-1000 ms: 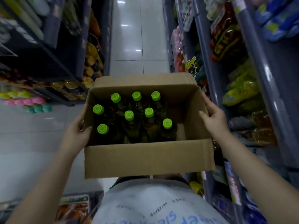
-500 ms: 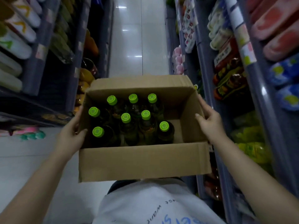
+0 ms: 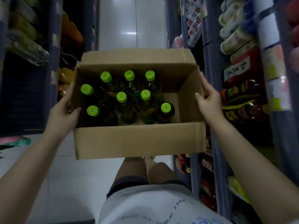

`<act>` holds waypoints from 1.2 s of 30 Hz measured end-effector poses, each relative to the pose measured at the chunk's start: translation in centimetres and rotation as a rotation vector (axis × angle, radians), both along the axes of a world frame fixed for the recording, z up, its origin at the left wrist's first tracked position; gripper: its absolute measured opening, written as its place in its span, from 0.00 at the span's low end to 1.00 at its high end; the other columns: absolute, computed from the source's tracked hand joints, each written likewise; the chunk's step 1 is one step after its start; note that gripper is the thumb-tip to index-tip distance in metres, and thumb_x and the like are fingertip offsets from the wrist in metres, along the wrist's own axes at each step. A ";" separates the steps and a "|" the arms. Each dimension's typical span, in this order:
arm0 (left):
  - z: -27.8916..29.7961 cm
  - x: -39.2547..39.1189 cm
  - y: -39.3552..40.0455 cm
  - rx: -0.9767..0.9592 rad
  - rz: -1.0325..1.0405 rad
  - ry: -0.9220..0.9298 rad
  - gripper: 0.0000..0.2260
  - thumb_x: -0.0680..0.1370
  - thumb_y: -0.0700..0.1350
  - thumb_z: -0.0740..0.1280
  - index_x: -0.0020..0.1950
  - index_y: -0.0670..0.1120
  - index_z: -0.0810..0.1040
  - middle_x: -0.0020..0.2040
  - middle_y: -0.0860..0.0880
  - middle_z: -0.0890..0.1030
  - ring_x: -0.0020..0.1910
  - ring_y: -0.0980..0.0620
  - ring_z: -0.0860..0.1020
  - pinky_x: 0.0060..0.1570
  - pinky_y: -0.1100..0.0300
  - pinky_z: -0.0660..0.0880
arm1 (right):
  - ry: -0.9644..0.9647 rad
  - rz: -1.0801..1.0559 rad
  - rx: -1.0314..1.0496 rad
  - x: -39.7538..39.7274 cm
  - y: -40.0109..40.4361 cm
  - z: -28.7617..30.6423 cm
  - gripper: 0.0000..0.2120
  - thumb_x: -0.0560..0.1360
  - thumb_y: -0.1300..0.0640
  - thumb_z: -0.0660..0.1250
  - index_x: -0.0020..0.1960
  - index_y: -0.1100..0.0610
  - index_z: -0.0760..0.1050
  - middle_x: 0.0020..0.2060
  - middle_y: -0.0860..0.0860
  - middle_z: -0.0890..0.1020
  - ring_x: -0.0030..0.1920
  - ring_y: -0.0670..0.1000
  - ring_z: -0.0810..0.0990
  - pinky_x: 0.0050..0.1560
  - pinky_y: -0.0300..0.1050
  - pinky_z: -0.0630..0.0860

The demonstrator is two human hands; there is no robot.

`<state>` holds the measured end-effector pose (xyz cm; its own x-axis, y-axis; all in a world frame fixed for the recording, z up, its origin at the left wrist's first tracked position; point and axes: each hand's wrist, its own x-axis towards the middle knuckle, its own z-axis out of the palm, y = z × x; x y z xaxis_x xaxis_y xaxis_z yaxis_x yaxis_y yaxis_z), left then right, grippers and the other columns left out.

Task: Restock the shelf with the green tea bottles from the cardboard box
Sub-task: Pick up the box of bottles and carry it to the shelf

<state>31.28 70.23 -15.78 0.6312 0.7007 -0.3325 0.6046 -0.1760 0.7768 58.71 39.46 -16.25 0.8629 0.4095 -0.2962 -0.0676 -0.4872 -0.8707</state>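
Note:
I hold an open cardboard box (image 3: 139, 139) in front of my chest, above the aisle floor. Several green tea bottles (image 3: 121, 97) with lime-green caps stand upright inside, filling its left and middle; the right end of the box floor is bare. My left hand (image 3: 62, 113) grips the left wall, thumb over the rim. On the opposite wall my right hand (image 3: 208, 102) clasps the rim with its fingers curled inside. The shelf (image 3: 215, 88) on my right carries packed bottles and packets.
A narrow aisle with a pale tiled floor (image 3: 132, 23) runs ahead between two dark shelving units. The left shelving (image 3: 53, 50) holds yellow-green packs and orange bottles. The right shelves hold dark bottles with yellow labels (image 3: 242, 109). My legs (image 3: 145, 168) show below the box.
The view has tilted downward and the shelves have slid past. The box stays held in both hands, now a little further from my body, with my legs showing beneath it.

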 end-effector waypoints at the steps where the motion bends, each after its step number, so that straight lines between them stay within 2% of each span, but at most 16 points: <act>1: -1.0 1.2 1.0 -0.008 0.000 0.010 0.37 0.77 0.31 0.62 0.71 0.69 0.59 0.65 0.53 0.75 0.63 0.55 0.74 0.57 0.70 0.72 | 0.007 0.000 -0.016 1.0 1.0 -0.9 0.31 0.77 0.66 0.61 0.71 0.38 0.62 0.70 0.47 0.71 0.68 0.46 0.72 0.66 0.53 0.72; 2: -2.1 2.4 2.0 -0.027 0.003 0.003 0.36 0.77 0.31 0.61 0.71 0.69 0.58 0.64 0.53 0.75 0.63 0.55 0.74 0.55 0.72 0.72 | 0.015 -0.006 -0.025 1.9 2.0 -2.0 0.31 0.77 0.66 0.61 0.70 0.37 0.62 0.69 0.47 0.72 0.67 0.46 0.73 0.65 0.53 0.73; 4: -4.8 4.6 3.9 -0.048 -0.005 -0.005 0.36 0.77 0.31 0.61 0.72 0.68 0.58 0.66 0.53 0.74 0.65 0.53 0.73 0.60 0.64 0.72 | 0.031 -0.036 -0.042 3.9 4.0 -4.5 0.31 0.77 0.66 0.61 0.71 0.37 0.63 0.68 0.48 0.74 0.65 0.45 0.75 0.65 0.51 0.74; 6: -7.7 6.4 5.5 -0.079 0.003 -0.015 0.35 0.78 0.32 0.61 0.72 0.67 0.58 0.69 0.55 0.71 0.67 0.54 0.70 0.63 0.58 0.70 | 0.029 -0.040 -0.037 6.0 5.7 -7.4 0.30 0.77 0.67 0.61 0.72 0.42 0.63 0.67 0.50 0.74 0.64 0.46 0.75 0.66 0.51 0.73; 9: -12.5 9.6 7.7 -0.095 -0.004 0.010 0.33 0.79 0.34 0.60 0.73 0.66 0.57 0.72 0.57 0.67 0.69 0.58 0.67 0.58 0.67 0.72 | 0.008 -0.002 -0.054 9.1 7.9 -12.8 0.30 0.76 0.68 0.62 0.73 0.47 0.62 0.68 0.50 0.73 0.66 0.47 0.74 0.67 0.50 0.72; 10: -14.1 10.9 8.5 -0.092 -0.023 0.017 0.34 0.78 0.33 0.60 0.73 0.66 0.57 0.72 0.57 0.67 0.70 0.58 0.66 0.60 0.66 0.72 | 0.007 0.007 -0.059 10.3 8.7 -14.3 0.30 0.76 0.68 0.61 0.73 0.48 0.62 0.69 0.51 0.72 0.67 0.46 0.73 0.67 0.49 0.71; 12: -18.4 13.6 10.1 -0.068 -0.013 0.025 0.34 0.77 0.32 0.61 0.74 0.63 0.57 0.72 0.58 0.67 0.70 0.59 0.67 0.67 0.57 0.69 | -0.016 0.030 -0.062 12.9 10.3 -18.7 0.30 0.76 0.68 0.61 0.74 0.50 0.61 0.71 0.51 0.70 0.69 0.46 0.71 0.68 0.47 0.70; 16: -25.9 16.8 12.3 -0.042 0.000 0.024 0.33 0.78 0.32 0.61 0.74 0.62 0.58 0.70 0.61 0.67 0.69 0.61 0.68 0.69 0.55 0.67 | -0.039 0.007 -0.066 16.0 11.8 -26.7 0.30 0.77 0.66 0.60 0.74 0.45 0.60 0.72 0.47 0.69 0.69 0.45 0.70 0.66 0.42 0.71; 19: -32.8 18.9 13.4 -0.048 -0.014 0.004 0.33 0.78 0.32 0.60 0.75 0.61 0.57 0.71 0.59 0.68 0.69 0.60 0.68 0.70 0.52 0.66 | -0.035 -0.046 -0.048 17.6 12.8 -33.8 0.29 0.77 0.65 0.60 0.73 0.45 0.61 0.71 0.47 0.68 0.70 0.46 0.69 0.67 0.46 0.71; 23: -40.9 20.9 15.0 -0.028 -0.011 0.036 0.35 0.76 0.32 0.60 0.73 0.64 0.57 0.61 0.73 0.72 0.64 0.68 0.71 0.69 0.58 0.66 | -0.072 -0.043 -0.066 19.9 14.8 -41.9 0.30 0.74 0.66 0.60 0.73 0.51 0.63 0.71 0.49 0.69 0.71 0.47 0.67 0.71 0.50 0.66; 24: -42.7 21.1 15.2 -0.031 -0.009 0.054 0.35 0.76 0.32 0.60 0.72 0.65 0.57 0.62 0.72 0.72 0.64 0.67 0.71 0.69 0.58 0.66 | -0.074 -0.037 -0.077 20.4 15.1 -43.8 0.30 0.73 0.67 0.60 0.73 0.51 0.63 0.72 0.49 0.69 0.71 0.47 0.67 0.72 0.50 0.65; 27: -47.3 21.3 15.7 -0.015 -0.020 0.074 0.35 0.76 0.32 0.61 0.74 0.63 0.56 0.70 0.58 0.69 0.69 0.57 0.70 0.71 0.55 0.65 | -0.045 -0.046 -0.079 20.9 16.1 -48.1 0.32 0.73 0.66 0.59 0.72 0.44 0.62 0.71 0.47 0.69 0.71 0.45 0.68 0.72 0.49 0.64; 31: -52.2 21.3 15.9 0.022 -0.022 0.110 0.35 0.77 0.35 0.61 0.73 0.66 0.54 0.68 0.59 0.70 0.68 0.58 0.69 0.69 0.56 0.65 | -0.032 -0.028 -0.113 20.5 16.9 -53.4 0.30 0.76 0.67 0.59 0.73 0.46 0.62 0.69 0.44 0.68 0.68 0.41 0.69 0.72 0.42 0.64; 36: -57.0 21.0 15.3 0.054 -0.031 0.169 0.34 0.78 0.35 0.60 0.74 0.65 0.53 0.67 0.60 0.67 0.68 0.57 0.68 0.62 0.70 0.65 | -0.013 -0.011 -0.184 18.9 17.0 -58.2 0.30 0.77 0.65 0.59 0.74 0.43 0.60 0.69 0.44 0.69 0.70 0.43 0.68 0.72 0.45 0.65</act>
